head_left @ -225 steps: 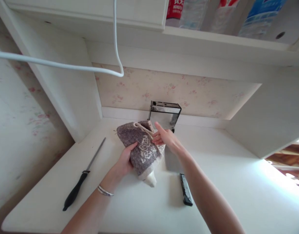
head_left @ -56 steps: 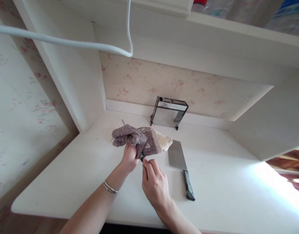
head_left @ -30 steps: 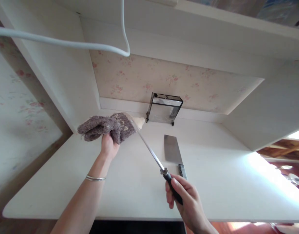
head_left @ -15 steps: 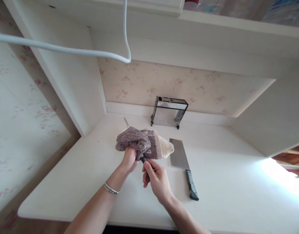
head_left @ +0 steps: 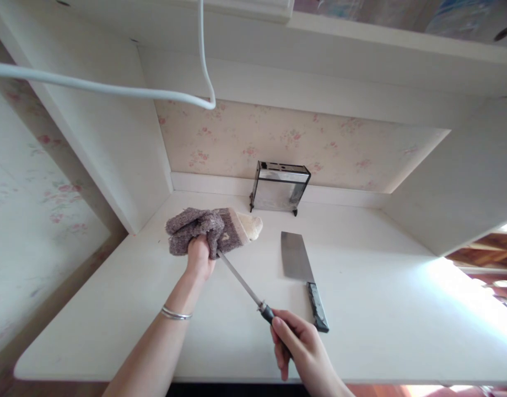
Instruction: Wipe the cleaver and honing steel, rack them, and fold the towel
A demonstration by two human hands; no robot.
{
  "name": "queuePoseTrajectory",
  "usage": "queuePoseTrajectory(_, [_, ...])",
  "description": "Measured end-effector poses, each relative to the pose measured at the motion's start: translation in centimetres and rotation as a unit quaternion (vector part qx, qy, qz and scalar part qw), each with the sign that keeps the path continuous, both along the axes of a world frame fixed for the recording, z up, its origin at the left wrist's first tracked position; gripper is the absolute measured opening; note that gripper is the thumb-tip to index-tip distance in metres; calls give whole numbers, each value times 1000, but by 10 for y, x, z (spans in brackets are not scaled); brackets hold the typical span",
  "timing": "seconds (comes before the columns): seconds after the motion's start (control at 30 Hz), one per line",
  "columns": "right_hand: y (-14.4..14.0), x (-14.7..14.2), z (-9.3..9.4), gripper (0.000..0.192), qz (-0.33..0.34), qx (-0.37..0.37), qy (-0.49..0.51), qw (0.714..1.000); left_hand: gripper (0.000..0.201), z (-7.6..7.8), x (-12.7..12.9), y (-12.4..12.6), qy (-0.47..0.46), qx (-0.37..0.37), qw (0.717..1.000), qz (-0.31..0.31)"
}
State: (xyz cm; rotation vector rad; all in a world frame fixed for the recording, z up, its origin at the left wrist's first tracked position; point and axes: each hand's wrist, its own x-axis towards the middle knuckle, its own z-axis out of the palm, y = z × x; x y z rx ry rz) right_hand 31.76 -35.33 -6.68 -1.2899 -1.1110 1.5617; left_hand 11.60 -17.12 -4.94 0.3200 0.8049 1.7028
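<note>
My left hand [head_left: 200, 258] is closed round a bunched brown and cream cloth [head_left: 231, 227], which looks like a towel or thick knit. Inside its folds sits the tip of a sharpening steel [head_left: 241, 280], a thin grey rod with a guard and black handle. My right hand [head_left: 295, 336] grips that handle, lower and to the right. To the right, a cleaver [head_left: 295, 258] lies flat on the white counter, its dark, worn handle pointing toward me; neither hand touches it.
A clear-sided knife block [head_left: 279, 190] with a dark frame stands empty-looking against the back wall. A white cable [head_left: 113, 85] hangs across the upper left. Beneath everything is the white counter [head_left: 381, 309], with side panels left and right and a shelf [head_left: 381, 41] overhead.
My right hand has drawn the steel down and right, baring much of its rod from the cloth. My left hand and the cloth have shifted left. The view has moved slightly.
</note>
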Motion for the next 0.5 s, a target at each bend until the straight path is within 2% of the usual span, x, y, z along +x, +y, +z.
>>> queuePoseTrajectory(0.13, [-18, 24, 5, 44, -89, -30, 71, 993, 14, -3, -16, 10, 12, -32, 992, 124])
queuePoseTrajectory(0.23, [-20, 37, 11, 50, -128, -3, 76, 989, 16, -4, -24, 12, 34, -45, 987, 148])
queuePoseTrajectory(0.37, [-4, 47, 18, 41, -57, 56, -56, 995, 21, -4, -24, 10, 68, -9, 989, 132])
queuePoseTrajectory(0.5, [23, 43, 20, 33, -48, 107, -232, 966, 21, -1, -19, 5, 70, 23, 994, 84])
